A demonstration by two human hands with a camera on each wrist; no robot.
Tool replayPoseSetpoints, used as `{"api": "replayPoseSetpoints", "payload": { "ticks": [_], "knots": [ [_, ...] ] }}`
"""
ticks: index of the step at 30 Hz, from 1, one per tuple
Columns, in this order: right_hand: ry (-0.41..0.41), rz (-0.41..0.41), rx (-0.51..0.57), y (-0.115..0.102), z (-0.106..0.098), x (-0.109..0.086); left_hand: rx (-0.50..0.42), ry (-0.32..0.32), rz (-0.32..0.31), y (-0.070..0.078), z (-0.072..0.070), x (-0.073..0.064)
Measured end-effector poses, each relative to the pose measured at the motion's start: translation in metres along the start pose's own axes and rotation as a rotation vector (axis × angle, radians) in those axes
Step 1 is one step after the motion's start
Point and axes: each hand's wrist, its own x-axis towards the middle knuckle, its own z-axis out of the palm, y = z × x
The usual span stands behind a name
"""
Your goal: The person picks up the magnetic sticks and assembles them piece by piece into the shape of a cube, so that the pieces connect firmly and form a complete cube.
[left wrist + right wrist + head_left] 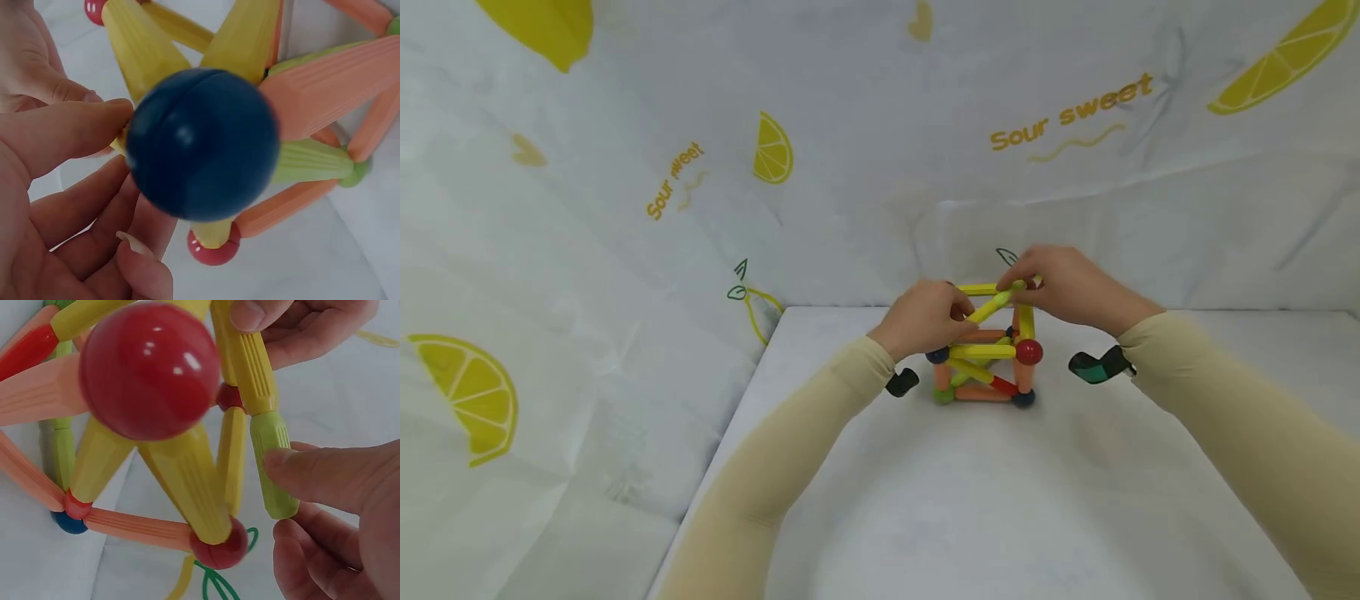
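Note:
Over a box-shaped frame of magnetic sticks and balls, my left hand [922,317] pinches a yellow stick [259,384] between thumb and fingers. My right hand [1063,283] pinches a light green stick [281,500] by its lower part, as the right wrist view shows. The two sticks meet end to end in a slanting line above the frame's top. A large blue ball [203,144] at one corner partly hides the left fingertips in the left wrist view. At the front right top corner sits a red ball [1028,352]. Yellow sticks [981,352] form the top edges.
Orange sticks [983,393] make the frame's lower edges and uprights, with a green ball [943,395] and a dark blue ball [1023,397] at the front base. The white table [925,500] meets a lemon-printed sheet [865,183] behind and at left.

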Motion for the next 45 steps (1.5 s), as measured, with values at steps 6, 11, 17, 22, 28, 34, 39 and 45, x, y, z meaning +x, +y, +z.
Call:
{"api": "replayPoseSetpoints", "payload": {
  "ticks": [6, 11, 17, 22, 28, 34, 39, 45],
  "knots": [
    [-0.033, 0.019, 0.003, 0.006, 0.006, 0.001, -0.076, -0.02, -0.031, 0.001, 0.007, -0.003],
    [0.002, 0.041, -0.016, 0.012, 0.004, 0.0, -0.083, -0.024, -0.042, 0.001, 0.009, -0.005],
    [0.008, 0.074, 0.005, 0.019, 0.006, 0.0, -0.074, -0.026, -0.051, 0.002, 0.009, -0.005],
    [0.012, 0.065, 0.0, 0.019, 0.011, 0.0, -0.054, -0.034, -0.066, 0.003, 0.01, -0.004],
    [0.026, 0.07, 0.004, 0.017, 0.014, 0.0, -0.045, -0.022, -0.062, 0.003, 0.012, -0.005],
    [0.025, 0.082, 0.035, 0.016, 0.014, -0.002, -0.037, -0.019, -0.052, 0.002, 0.014, -0.005],
    [0.018, 0.103, 0.054, 0.017, 0.014, -0.002, -0.039, -0.024, -0.066, 0.001, 0.015, -0.002],
    [0.02, 0.098, 0.049, 0.022, 0.012, -0.008, -0.071, 0.026, -0.047, -0.006, 0.014, -0.008]
  ]
}}
